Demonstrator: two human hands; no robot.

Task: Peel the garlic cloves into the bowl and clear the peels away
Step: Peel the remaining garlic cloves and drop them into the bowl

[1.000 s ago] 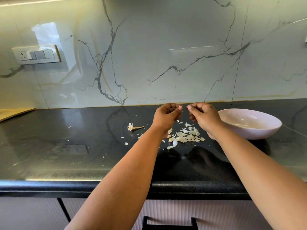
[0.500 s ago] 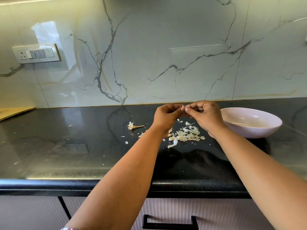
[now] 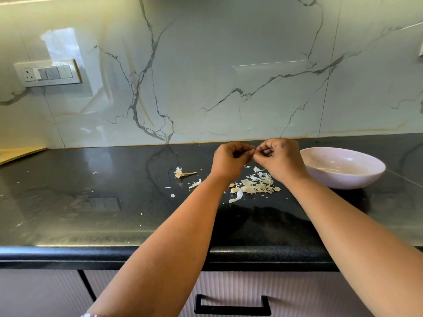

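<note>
My left hand (image 3: 231, 159) and right hand (image 3: 278, 157) meet, fingers curled tight on something tiny. I think it is a garlic clove, but I cannot see it. The bowl (image 3: 343, 179) sits just to my right, nearest my right hand. The peels (image 3: 256, 186) lie under my hands.

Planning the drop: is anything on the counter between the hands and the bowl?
Nothing visible. The right hand and left hand meet fingertip to fingertip above the peel pile, and the bowl sits just right of the right hand. The stretch between them shows only bare black counter.
</note>
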